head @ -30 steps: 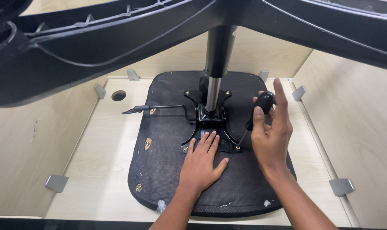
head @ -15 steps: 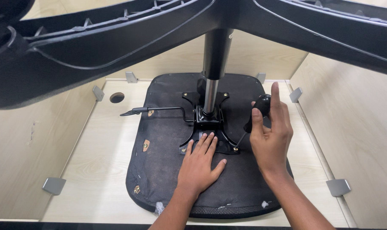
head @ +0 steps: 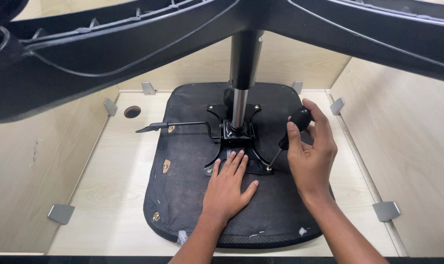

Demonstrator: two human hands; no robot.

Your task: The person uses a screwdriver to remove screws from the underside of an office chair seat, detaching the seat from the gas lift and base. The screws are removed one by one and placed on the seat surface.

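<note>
A: chair base arms [head: 109, 54] cut off at 10 and 2 o'clock edges, castors out of frame

B: screwdriver tip [head: 270, 167] too small to read; both forearms cropped at 6 o'clock

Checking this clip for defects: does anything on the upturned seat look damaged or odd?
Yes. White stuffing pokes out of the seat fabric at its near edge, in tufts at left and right, suggesting torn or loose covering.

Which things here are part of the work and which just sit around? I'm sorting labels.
In use: right hand gripping screwdriver; left hand flat on upturned chair seat; metal mounting plate.
Lying about: height lever; corner brackets; wooden surface.
</note>
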